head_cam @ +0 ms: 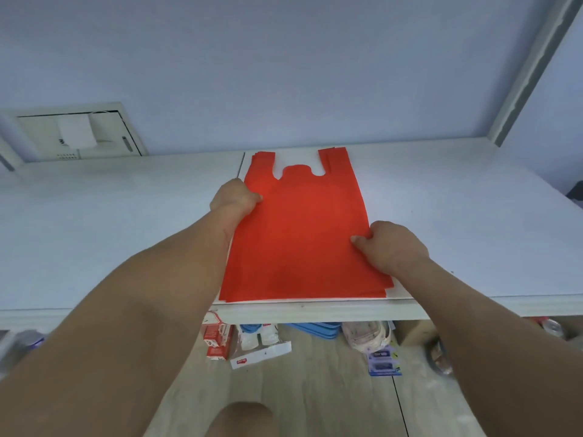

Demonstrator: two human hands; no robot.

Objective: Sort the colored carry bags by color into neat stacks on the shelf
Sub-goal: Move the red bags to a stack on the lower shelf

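Note:
A stack of red carry bags point(303, 228) lies flat on the white shelf point(441, 216), handles pointing to the wall, bottom edge near the shelf's front edge. My left hand point(235, 197) grips the stack's left edge near the handles, thumb on top. Lower down on the right edge, my right hand point(391, 244) pinches the stack, thumb pressed on the top bag. The layers are slightly offset at the bottom right corner.
A white wall box point(79, 134) is at the back left. Under the shelf, on the wooden floor, lie a red carton point(217, 339), blue bags point(315, 329), a clear packet point(366, 335) and a blue card pack point(383, 361).

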